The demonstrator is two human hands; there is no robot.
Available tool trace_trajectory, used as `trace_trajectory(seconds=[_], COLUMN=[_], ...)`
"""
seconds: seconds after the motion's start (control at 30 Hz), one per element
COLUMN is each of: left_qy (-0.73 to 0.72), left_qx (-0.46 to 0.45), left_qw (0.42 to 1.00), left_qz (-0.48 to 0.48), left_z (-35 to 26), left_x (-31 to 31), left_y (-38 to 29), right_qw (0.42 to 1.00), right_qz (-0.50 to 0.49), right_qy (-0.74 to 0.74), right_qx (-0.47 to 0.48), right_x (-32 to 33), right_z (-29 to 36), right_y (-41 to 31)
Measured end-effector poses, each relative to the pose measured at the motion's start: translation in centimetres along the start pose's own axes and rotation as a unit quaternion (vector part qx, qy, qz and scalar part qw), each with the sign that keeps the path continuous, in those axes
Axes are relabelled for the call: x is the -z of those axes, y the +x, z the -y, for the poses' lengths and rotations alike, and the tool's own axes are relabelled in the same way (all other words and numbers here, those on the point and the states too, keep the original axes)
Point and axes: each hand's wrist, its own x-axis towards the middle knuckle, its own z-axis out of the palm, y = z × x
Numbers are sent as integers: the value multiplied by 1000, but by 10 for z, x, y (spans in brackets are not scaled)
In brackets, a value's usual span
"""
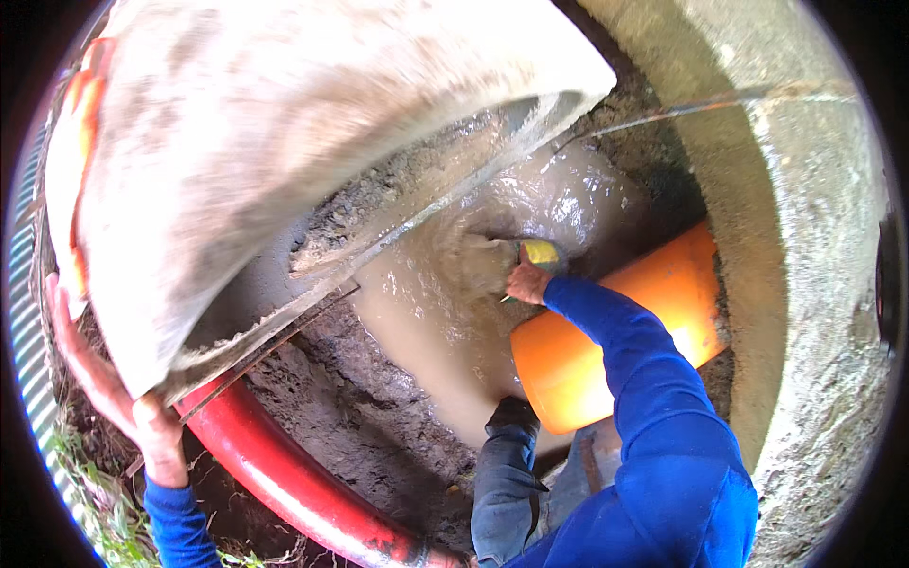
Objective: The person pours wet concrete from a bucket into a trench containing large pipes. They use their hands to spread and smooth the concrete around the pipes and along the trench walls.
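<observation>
My left hand (153, 426) holds the lower corner of a large whitish tub (184, 213), thumb at the rim and fingers stretched along its outside. The tub is tilted and blurred, with wet mud (398, 192) on its inner wall. Lower down, my right hand (529, 280) grips the edge of a yellow object (541, 252), perhaps a scoop or cut container, partly sunk in muddy water (440, 341). Its lower part is hidden. Close under my right forearm lies an orange plastic container (568, 376). At the far left, a bright orange-and-white shape (82, 163) against the tub looks like another person's hand, overexposed.
A thick red hose (284, 468) curves along the muddy bank (355, 412). A concrete wall (817, 284) rounds the right side, crossed by a thin rod or cable (675, 113). My jeans-clad leg (501, 483) stands at the water. Corrugated sheeting (28, 284) and grass (92, 490) edge the left.
</observation>
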Motion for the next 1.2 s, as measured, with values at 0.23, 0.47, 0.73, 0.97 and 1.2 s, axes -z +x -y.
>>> trace_trajectory(seconds=[0.23,0.47,0.73,0.97,1.2], left_qy=[-54,-16,-73,-57,-46], left_qx=[83,82,103,85,71], left_qw=[992,996,990,992,994], left_qz=[-82,-38,-69,-67,-68], left_z=[-25,-21,-22,-25,-21], left_x=[5,10,4,3,4], left_y=[9,8,5,12,11], right_qw=[996,960,842,744,720], right_qz=[-61,-97,-123,-173,-190], right_qy=[60,262,524,645,665], right_qx=[39,36,31,21,55], right_x=[186,379,435,419,418], right_z=[68,66,-11,-37,-35], right_y=[-25,13,80,104,103])
